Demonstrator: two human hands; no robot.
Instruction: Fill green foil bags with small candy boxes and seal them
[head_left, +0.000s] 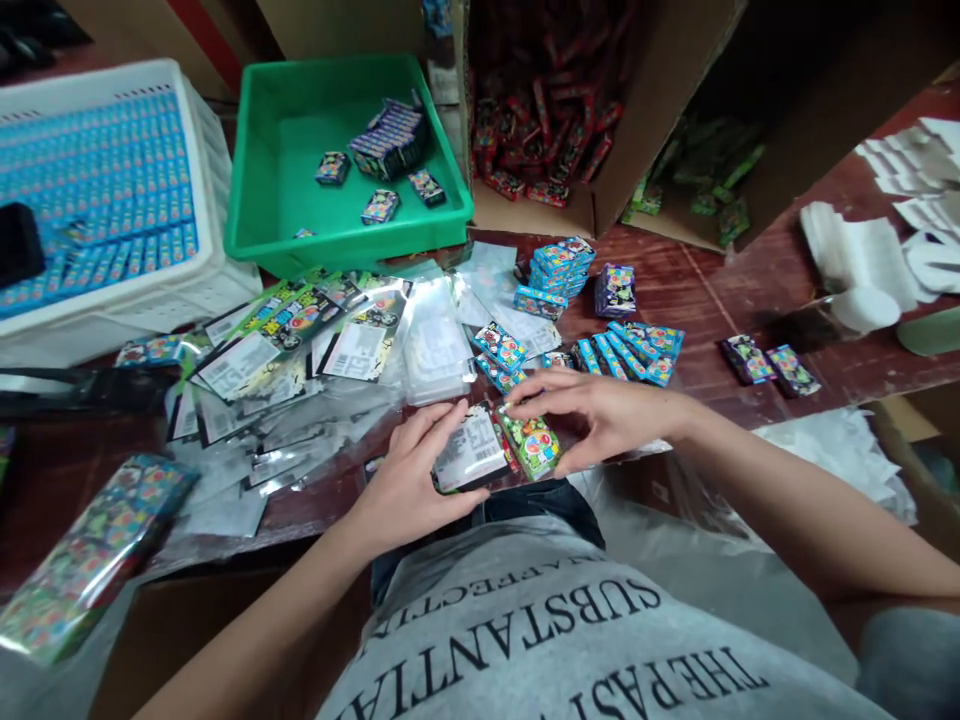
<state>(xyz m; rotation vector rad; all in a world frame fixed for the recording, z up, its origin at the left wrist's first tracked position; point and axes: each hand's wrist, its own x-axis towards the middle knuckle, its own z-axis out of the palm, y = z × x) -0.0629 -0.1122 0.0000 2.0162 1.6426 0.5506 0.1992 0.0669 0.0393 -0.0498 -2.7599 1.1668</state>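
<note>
My left hand (409,480) grips a clear plastic packet (471,452) with a white barcode label, held at the table's near edge. My right hand (592,415) pinches a small colourful box (534,443) whose left end sits at the packet's mouth. Both hands are closed round these things. Just beyond them lie several more small boxes (500,347) and a spread of empty clear packets (300,340) with printed labels.
A green tray (259,190) holds several small boxes. A white crate (112,180) of blue boxes stands at left. Open cartons (547,120) of red and green boxes sit behind. Blue boxes (634,350) lie mid-table; white foam pieces (862,260) at right; filled packets (90,550) at near left.
</note>
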